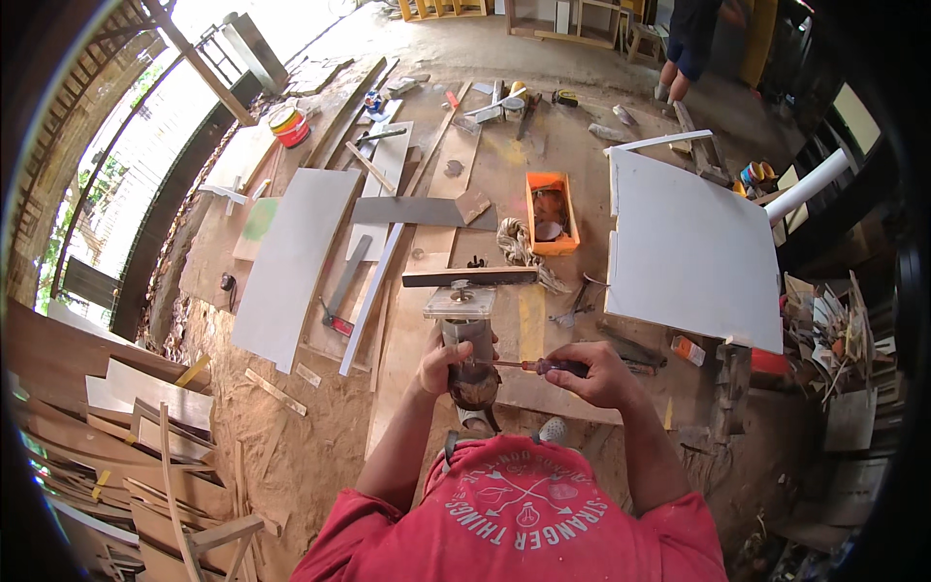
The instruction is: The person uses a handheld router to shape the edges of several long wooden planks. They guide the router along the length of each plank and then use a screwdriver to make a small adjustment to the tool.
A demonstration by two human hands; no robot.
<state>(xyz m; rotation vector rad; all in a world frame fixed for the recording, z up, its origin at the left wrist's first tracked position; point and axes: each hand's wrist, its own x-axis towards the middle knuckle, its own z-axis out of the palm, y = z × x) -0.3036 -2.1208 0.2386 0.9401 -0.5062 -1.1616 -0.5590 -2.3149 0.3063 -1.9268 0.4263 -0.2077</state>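
Note:
My left hand point(443, 369) is wrapped round the grey body of a trim router point(467, 388), which is held up in front of my chest. A clear square base plate point(459, 305) with a metal bit at its middle tops the router, and a dark-edged wooden strip point(475, 277) runs along its far side. In my right hand point(603, 376) is a screwdriver point(543, 366) with a dark handle. Its shaft points left, and the tip reaches the side of the router by my left thumb. Whether it sits in a screw is too small to tell.
A dusty worktable holds a long white board point(296, 262), a large white panel point(689, 247), an orange box point(553, 215), a rag point(514, 241) and a try square point(347, 281). Wood offcuts point(145, 456) are stacked at left. Another person point(687, 48) stands at the far right.

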